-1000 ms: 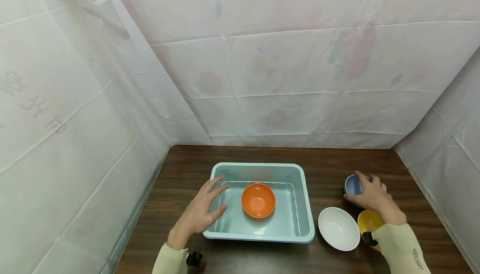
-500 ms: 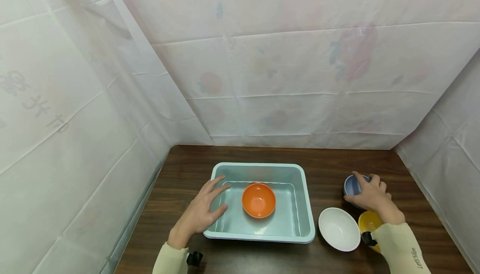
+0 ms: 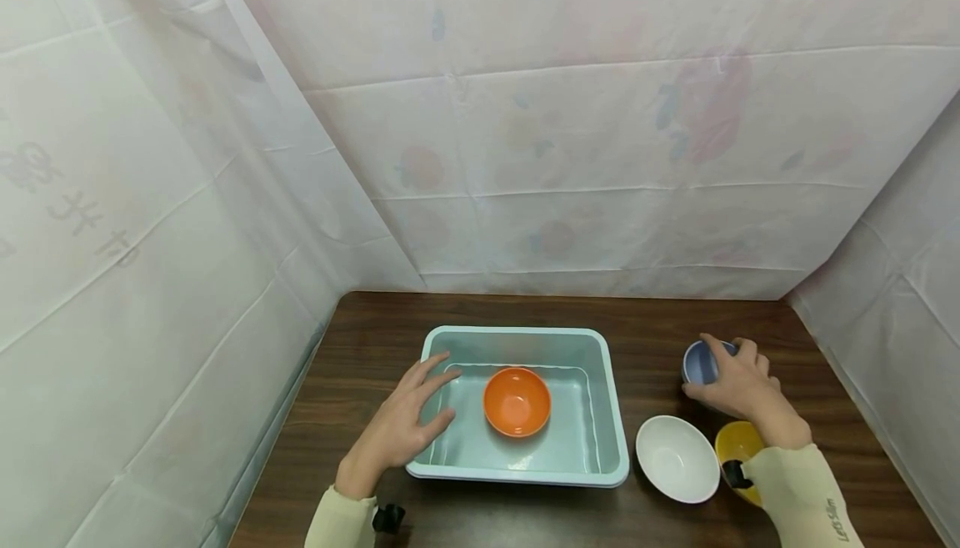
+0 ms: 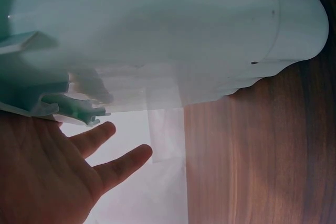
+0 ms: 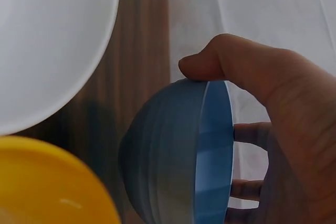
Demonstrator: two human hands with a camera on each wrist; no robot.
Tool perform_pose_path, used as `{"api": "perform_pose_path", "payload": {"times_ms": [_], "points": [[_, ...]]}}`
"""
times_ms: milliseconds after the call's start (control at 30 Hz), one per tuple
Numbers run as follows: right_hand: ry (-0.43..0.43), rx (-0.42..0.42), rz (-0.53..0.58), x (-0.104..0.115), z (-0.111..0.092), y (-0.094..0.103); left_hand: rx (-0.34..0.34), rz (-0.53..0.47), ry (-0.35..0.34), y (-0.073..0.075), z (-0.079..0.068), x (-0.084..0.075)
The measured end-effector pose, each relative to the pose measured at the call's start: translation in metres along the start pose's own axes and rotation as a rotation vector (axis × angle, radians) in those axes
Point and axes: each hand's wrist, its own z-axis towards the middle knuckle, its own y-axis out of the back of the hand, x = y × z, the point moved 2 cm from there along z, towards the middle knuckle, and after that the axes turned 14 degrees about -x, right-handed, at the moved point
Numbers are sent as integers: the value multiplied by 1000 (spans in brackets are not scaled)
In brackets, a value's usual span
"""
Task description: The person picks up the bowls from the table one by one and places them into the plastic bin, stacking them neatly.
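My right hand (image 3: 737,384) grips a small blue bowl (image 3: 700,364) at the right of the table. In the right wrist view the thumb presses the outside of the blue bowl (image 5: 165,153) near its rim, and several fingers lie at its far side. Whether the bowl touches the table I cannot tell. My left hand (image 3: 400,421) is spread over the left rim of a pale green basin (image 3: 525,476), seen from outside in the left wrist view. Nothing is held in it; whether it touches the rim is unclear. An orange bowl (image 3: 517,401) sits inside the basin.
A white bowl (image 3: 677,458) stands right of the basin on the dark wooden table (image 3: 375,323). Beside it is a yellow bowl (image 3: 738,441), partly hidden by my right sleeve. White cloth (image 3: 525,231) hangs behind the table and along both sides.
My right hand and the blue bowl have shifted slightly away from me and to the left. The left hand, basin and other bowls stay in place.
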Motion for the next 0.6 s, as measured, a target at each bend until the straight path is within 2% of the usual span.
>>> {"api": "perform_pose_path", "payload": {"times_ms": [600], "points": [[29, -31, -14, 36, -6, 24, 8, -14, 9, 0, 1, 0]]}}
